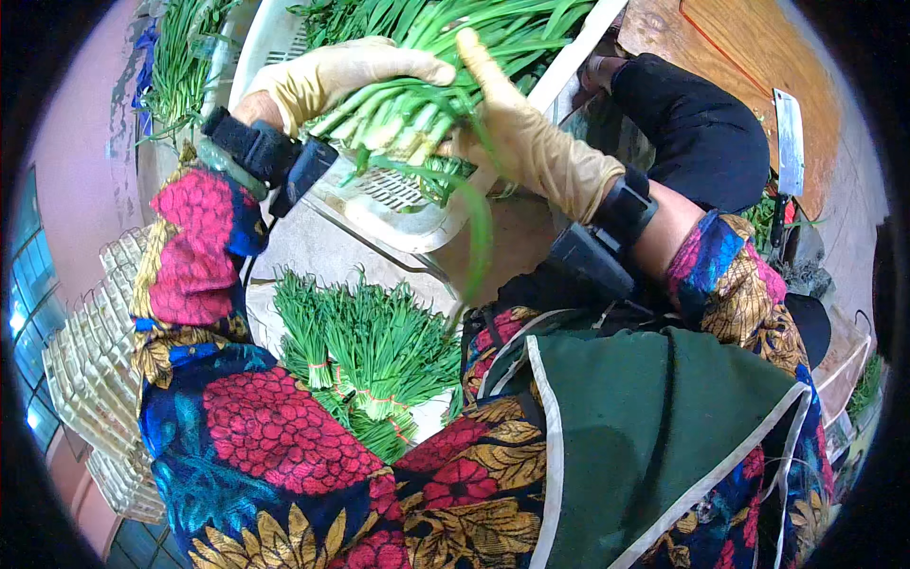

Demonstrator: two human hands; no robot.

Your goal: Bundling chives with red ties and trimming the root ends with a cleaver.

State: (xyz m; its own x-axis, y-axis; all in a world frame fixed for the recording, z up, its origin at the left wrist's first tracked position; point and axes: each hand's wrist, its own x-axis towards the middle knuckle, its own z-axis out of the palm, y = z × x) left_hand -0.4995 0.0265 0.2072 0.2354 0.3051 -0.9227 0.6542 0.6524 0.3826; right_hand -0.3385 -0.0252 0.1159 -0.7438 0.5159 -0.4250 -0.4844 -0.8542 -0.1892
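Observation:
A loose bunch of garlic chives [408,119] lies between my two gloved hands above a white slotted crate [412,223]. My left hand [355,74] curls over the left side of the bunch near its pale cut ends. From the right, my right hand [526,133] grips the bunch, its thumb raised along the leaves and its other fingers partly hidden behind the stalks. One long leaf dangles below my right hand. More loose green leaves [379,21] fill the crate behind the bunch.
Tied bundles of chives [379,351] with red bands lie below the crate, near my lap. Stacked pale crates [104,351] stand at the left, beside more greens [180,71]. A cleaver [789,142] rests against a wooden board [711,57] at the right, near a person's dark-clothed leg [697,133].

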